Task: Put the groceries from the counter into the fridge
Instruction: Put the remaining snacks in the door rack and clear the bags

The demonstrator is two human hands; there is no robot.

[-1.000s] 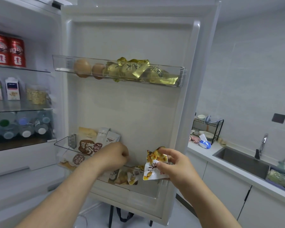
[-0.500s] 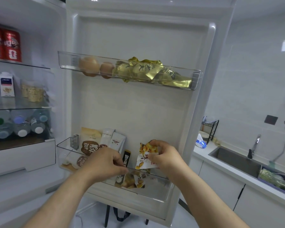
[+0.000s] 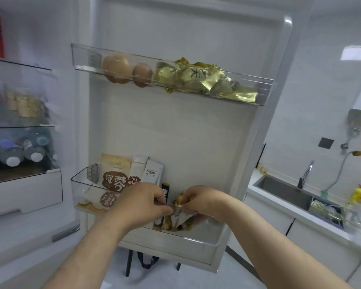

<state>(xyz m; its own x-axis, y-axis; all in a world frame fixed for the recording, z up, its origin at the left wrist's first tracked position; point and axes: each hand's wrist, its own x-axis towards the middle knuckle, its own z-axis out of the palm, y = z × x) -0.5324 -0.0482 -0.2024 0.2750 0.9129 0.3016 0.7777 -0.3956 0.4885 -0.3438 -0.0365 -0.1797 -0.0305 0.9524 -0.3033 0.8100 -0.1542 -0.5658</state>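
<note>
Packet first: the small snack packet (image 3: 178, 202), white with yellow-orange print and visibly crumpled, is pinched at its top edge by the fingers (image 3: 187, 196) of your right hand (image 3: 202, 200). Its lower part is already down behind the clear front wall of the lower door bin (image 3: 200, 232), directly beneath those fingers.

To finish this step well, I would sink it straight down until its bottom edge meets the bin floor, and only then loosen the pinch. It looks thin and floppy, so expect it to slump. Lean it on a neighbour or on the door liner behind. The stretch of bin to the right of your right fingers looks the roomier side.

Your left hand (image 3: 140, 203) sits just left of the packet, its fingers (image 3: 161, 202) curled at the bin's rim. Whether they grip the rim or something inside it, I cannot tell. If they are free, use them to hold the neighbours aside.

A black sachet (image 3: 165, 189) stands between the two sets of fingers, just above them. A brown-labelled pouch (image 3: 115, 178) is up and left of the left fingers. Well above both hands, the upper door bin (image 3: 265, 88) holds eggs (image 3: 117, 66) and gold packets (image 3: 196, 78). The bench (image 3: 288, 209) lies well off to the right.
</note>
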